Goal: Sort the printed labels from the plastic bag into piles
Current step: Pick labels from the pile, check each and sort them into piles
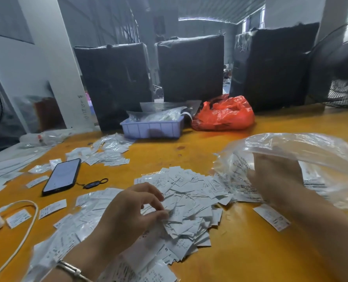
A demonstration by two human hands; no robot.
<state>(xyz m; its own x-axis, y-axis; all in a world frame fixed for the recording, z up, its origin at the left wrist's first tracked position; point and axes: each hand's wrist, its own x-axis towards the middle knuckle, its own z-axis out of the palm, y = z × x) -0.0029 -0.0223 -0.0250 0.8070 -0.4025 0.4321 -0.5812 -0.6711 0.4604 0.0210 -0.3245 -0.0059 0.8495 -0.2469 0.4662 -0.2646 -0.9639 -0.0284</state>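
Head view: a loose heap of printed labels (pixel 186 202), small white slips with dark print, lies spread on the yellow tabletop (pixel 240 251) in front of the person. The left hand (pixel 132 212) rests at the heap's near-left edge, its grip closed on a few slips pinched between thumb and fingertips; a metal bracelet (pixel 70 268) circles that wrist. The right hand (pixel 275 180) is inside the clear plastic bag (pixel 295 151), which lies open just right of the heap with more labels showing through it; the film blurs the fingers, so whether that grip holds anything cannot be told. One label (pixel 271 217) lies alone near the right forearm. Smaller clusters of labels (pixel 108 153) sit farther left. A black phone (pixel 62 177) lies face up left of the heap, a white cable (pixel 26 226) nearer the edge. Behind stand a lilac tray (pixel 151 129) and a red bag (pixel 224 115).
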